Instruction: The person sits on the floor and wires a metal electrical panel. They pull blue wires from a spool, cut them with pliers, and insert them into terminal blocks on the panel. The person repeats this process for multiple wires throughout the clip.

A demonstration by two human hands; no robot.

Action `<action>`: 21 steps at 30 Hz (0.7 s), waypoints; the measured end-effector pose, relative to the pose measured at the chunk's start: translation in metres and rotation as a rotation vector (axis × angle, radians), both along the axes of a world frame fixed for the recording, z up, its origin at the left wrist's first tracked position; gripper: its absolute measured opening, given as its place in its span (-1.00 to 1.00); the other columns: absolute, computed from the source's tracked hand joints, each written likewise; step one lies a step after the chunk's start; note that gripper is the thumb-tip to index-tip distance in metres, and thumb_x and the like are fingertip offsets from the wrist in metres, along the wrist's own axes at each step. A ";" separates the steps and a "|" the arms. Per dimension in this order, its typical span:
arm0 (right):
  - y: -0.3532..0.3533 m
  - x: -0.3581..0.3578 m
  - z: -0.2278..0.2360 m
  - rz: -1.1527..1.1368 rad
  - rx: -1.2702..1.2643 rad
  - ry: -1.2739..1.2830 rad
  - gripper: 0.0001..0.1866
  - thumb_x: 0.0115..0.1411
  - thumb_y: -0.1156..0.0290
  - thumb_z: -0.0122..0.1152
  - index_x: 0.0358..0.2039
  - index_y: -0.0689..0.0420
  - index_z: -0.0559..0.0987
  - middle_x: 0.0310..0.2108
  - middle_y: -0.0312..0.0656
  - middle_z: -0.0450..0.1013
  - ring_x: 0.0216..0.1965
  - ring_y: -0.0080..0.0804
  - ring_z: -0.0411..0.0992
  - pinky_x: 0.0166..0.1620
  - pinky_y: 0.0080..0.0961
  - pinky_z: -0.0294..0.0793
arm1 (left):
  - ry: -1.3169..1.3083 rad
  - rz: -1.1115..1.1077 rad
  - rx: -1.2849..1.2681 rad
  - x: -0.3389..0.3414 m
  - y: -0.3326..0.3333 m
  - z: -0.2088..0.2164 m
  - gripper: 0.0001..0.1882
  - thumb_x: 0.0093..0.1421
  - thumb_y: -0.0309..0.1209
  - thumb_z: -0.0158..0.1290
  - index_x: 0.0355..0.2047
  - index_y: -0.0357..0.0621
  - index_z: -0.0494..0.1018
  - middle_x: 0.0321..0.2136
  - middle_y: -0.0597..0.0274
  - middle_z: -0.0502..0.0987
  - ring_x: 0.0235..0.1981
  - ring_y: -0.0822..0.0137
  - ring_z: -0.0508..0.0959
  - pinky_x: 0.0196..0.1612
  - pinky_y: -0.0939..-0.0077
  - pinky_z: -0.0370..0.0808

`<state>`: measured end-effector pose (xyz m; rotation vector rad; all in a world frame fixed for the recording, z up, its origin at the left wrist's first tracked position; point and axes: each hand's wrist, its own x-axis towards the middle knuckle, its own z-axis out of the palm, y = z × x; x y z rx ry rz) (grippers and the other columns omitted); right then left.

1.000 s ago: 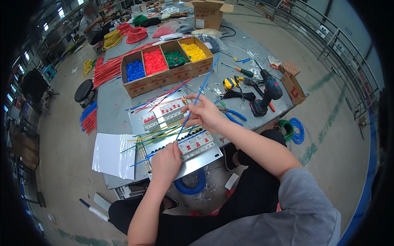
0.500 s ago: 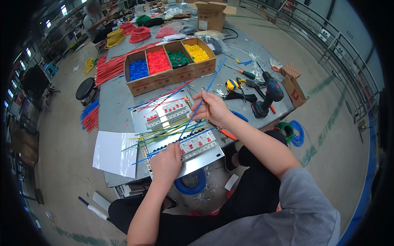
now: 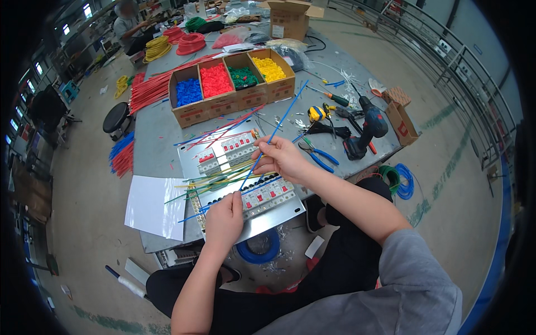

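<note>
A straight blue wire [image 3: 288,114] runs slantwise between my two hands above the wiring panel. My left hand [image 3: 224,219] is closed, with thumb and forefinger pinching the wire's lower end. Higher up, my right hand [image 3: 283,161] grips the same wire between thumb and fingers, its other fingers loosely curled. Beneath them lies a metal mounting plate [image 3: 254,228] bearing white circuit breakers [image 3: 268,197] with red switches. A second row of breakers [image 3: 237,144] sits farther back. Green-yellow wires [image 3: 215,181] lie across the plate between the rows.
A divided cardboard box [image 3: 237,103] behind the panel holds blue, red, green and yellow small parts. Blue-handled pliers [image 3: 319,155], a tape measure [image 3: 316,114] and a black cordless drill [image 3: 368,128] lie to the right. A plastic-covered sheet [image 3: 156,206] is at the left.
My right hand has moved a little down and left, uncovering the blue-handled pliers. My left hand has shifted slightly left. Both still grip the blue wire.
</note>
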<state>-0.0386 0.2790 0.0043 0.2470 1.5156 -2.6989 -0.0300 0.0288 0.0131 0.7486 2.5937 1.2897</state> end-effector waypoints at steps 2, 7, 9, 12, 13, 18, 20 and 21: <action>0.000 0.001 0.002 -0.016 0.028 0.011 -0.69 0.49 0.39 0.10 0.14 0.25 0.35 -0.13 0.00 0.54 -0.25 -0.18 0.67 -0.14 -0.29 0.78 | 0.076 -0.005 -0.064 0.000 0.000 0.003 -0.59 0.47 -0.24 -0.05 -0.44 -0.27 0.52 -0.58 -0.19 0.54 -0.51 -0.22 0.59 -0.41 -0.07 0.47; -0.005 0.002 0.002 -0.071 0.067 0.045 -0.64 0.43 0.46 0.19 0.17 0.20 0.38 -0.16 -0.05 0.54 -0.28 -0.22 0.67 -0.18 -0.31 0.79 | 0.254 -0.024 -0.149 0.002 0.000 -0.004 -0.61 0.47 -0.26 -0.04 -0.47 -0.22 0.51 -0.63 -0.13 0.53 -0.57 -0.17 0.58 -0.46 -0.04 0.48; -0.004 0.001 0.000 -0.087 0.093 0.063 -0.62 0.41 0.47 0.22 0.17 0.18 0.38 -0.16 -0.05 0.54 -0.30 -0.23 0.67 -0.19 -0.33 0.79 | 0.277 -0.027 -0.147 0.002 0.001 -0.005 -0.61 0.46 -0.26 -0.04 -0.48 -0.21 0.50 -0.64 -0.12 0.53 -0.58 -0.16 0.58 -0.47 -0.02 0.48; -0.002 -0.001 0.001 -0.081 0.142 0.068 -0.65 0.50 0.31 0.10 0.16 0.24 0.39 -0.17 -0.02 0.57 -0.31 -0.20 0.68 -0.20 -0.29 0.78 | 0.299 -0.029 -0.152 0.002 0.001 -0.006 -0.61 0.46 -0.26 -0.03 -0.50 -0.21 0.48 -0.65 -0.10 0.52 -0.59 -0.13 0.58 -0.48 0.00 0.48; 0.002 -0.001 0.003 -0.072 0.086 0.038 -0.62 0.52 0.23 0.02 0.13 0.27 0.40 -0.19 0.02 0.58 -0.30 -0.17 0.68 -0.20 -0.28 0.78 | 0.310 -0.030 -0.153 0.002 0.000 -0.004 -0.60 0.46 -0.26 -0.03 -0.51 -0.21 0.47 -0.65 -0.09 0.52 -0.59 -0.13 0.58 -0.49 0.01 0.47; 0.031 -0.001 0.019 -0.104 0.056 -0.034 -0.32 0.57 -0.09 -0.33 -0.03 0.38 0.46 -0.28 0.19 0.63 -0.28 -0.02 0.70 -0.19 -0.20 0.77 | 0.419 -0.051 -0.175 0.002 -0.002 -0.002 -0.61 0.44 -0.26 0.00 -0.54 -0.17 0.45 -0.68 -0.03 0.51 -0.62 -0.07 0.57 -0.52 0.05 0.46; 0.036 0.000 0.020 -0.104 0.031 -0.034 -0.33 0.57 -0.09 -0.31 -0.08 0.36 0.47 -0.29 0.21 0.62 -0.28 0.01 0.70 -0.19 -0.19 0.77 | 0.482 -0.065 -0.173 0.002 -0.003 -0.003 -0.62 0.43 -0.27 0.02 -0.55 -0.16 0.44 -0.70 0.01 0.49 -0.63 -0.05 0.55 -0.53 0.07 0.45; 0.038 0.001 0.021 -0.105 0.019 -0.035 -0.34 0.57 -0.09 -0.30 -0.10 0.35 0.48 -0.30 0.23 0.62 -0.27 0.02 0.70 -0.19 -0.19 0.77 | 0.499 -0.074 -0.167 0.002 -0.003 -0.003 -0.63 0.42 -0.28 0.04 -0.55 -0.15 0.44 -0.71 0.02 0.48 -0.64 -0.04 0.55 -0.53 0.08 0.45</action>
